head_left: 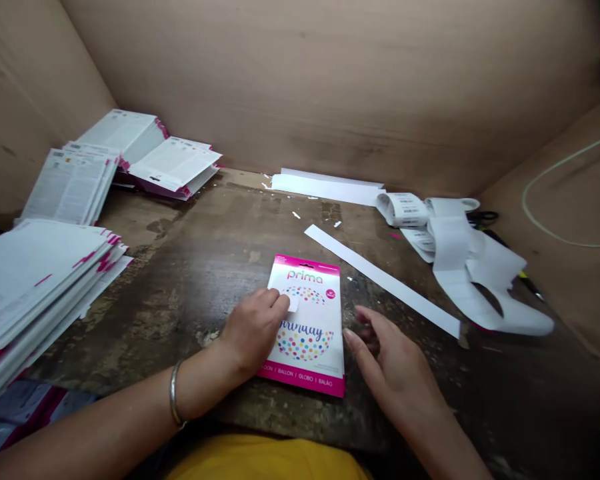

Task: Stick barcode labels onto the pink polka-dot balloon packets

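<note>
The left hand (253, 333) pinches a small white slip (293, 305) above the prima balloon packet (307, 327), which lies lengthwise away from the person on the table (195, 273). The right hand (393, 357), loosely spread, is just beside its right edge.

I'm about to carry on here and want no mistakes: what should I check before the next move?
1. Pink-and-white printed balloon packet, front up: ok.
2. Left-hand grip holding small white paper slip: ok.
3. Right-hand grip touching packet's edge: cannot tell.
4. Curled white barcode-label strip apart from packet: ok.
5. Worn brown tabletop free of white paper scraps: not ok, several lie beyond the packet.
</note>
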Available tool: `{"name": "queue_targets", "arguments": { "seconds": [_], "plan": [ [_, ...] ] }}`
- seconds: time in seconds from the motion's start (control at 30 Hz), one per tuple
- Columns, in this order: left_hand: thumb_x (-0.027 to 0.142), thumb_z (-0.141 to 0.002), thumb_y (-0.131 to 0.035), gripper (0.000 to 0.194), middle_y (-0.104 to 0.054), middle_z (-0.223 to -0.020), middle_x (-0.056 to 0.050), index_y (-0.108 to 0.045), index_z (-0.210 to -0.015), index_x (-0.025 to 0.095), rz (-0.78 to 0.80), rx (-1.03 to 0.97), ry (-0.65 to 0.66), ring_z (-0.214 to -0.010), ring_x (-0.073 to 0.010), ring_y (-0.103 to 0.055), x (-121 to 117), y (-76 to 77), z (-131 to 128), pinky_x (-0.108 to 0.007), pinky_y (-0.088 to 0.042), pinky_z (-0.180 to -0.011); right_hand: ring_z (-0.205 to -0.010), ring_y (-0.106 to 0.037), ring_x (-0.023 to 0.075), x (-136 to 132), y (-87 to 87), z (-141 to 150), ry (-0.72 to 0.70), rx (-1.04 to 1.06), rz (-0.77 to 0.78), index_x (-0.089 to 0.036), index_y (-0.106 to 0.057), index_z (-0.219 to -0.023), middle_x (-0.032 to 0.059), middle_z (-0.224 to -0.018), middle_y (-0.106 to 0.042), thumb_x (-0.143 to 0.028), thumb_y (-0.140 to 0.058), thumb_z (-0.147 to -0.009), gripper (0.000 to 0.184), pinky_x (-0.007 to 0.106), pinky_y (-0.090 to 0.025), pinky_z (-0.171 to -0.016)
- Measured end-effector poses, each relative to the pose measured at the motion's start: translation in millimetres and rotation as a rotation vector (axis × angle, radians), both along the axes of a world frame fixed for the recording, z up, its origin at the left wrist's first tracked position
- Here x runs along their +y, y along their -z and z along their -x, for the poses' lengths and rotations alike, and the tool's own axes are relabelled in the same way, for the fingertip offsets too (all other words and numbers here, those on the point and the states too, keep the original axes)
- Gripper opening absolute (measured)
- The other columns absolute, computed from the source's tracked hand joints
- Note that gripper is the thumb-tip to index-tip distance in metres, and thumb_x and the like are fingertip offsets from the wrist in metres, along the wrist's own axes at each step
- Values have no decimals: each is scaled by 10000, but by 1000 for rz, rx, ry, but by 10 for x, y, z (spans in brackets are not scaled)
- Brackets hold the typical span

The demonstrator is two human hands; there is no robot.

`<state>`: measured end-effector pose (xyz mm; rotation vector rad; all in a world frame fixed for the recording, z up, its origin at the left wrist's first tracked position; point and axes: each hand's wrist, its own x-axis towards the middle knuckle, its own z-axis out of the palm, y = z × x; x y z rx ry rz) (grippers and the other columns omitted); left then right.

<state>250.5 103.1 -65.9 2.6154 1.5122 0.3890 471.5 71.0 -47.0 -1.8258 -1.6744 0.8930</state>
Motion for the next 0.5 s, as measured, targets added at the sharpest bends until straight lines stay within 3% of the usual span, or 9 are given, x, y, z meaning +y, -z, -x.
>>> {"name": "queue_targets", "arguments": {
  "seconds": [0.1, 0.23, 0.4, 0.5],
  "plan": [
    [124, -862, -442, 121, -569, -824, -63, -525, -785, 167, -38, 19, -19, -789, -217, -510, -1, -11, -10, -332, -445, -692, -1008, -590, 284, -75, -16, -81, -56, -353, -250, -111, -548, -1198, 165, -1153, -607, -406, -458, -852, 464, 467, -487, -857],
    [122, -857, -458, 122, -573, -816, -61, -531, -768, 163, -102, -12, -20, -846, -225, -510, -12, -9, -24, -336, -441, -756, -1148, -516, 293, -164, 99, 39, -163, -462, -272, -51, -530, -1230, 183, -1202, -585, -342, -403, -891, 464, 471, -464, -930],
    [158, -873, -438, 150, -591, -771, -47, -547, -769, 165, -70, -64, -61, -745, -208, -541, -26, 11, -29, -326, -435, -678, -1340, -229, 337, -249, 237, 318, -277, -660, -337, -116, -486, -1301, 186, -1431, -329, -305, -420, -903, 446, 554, -303, -1039],
    [191, -869, -457, 134, -624, -789, -34, -577, -813, 169, 1, -202, -127, -732, -185, -576, 5, -11, 6, -296, -428, -660, -1354, -190, 322, -239, 219, 378, -366, -712, -326, -73, -432, -1335, 170, -1446, -294, -368, -406, -909, 518, 539, -253, -1073]
  ]
}}
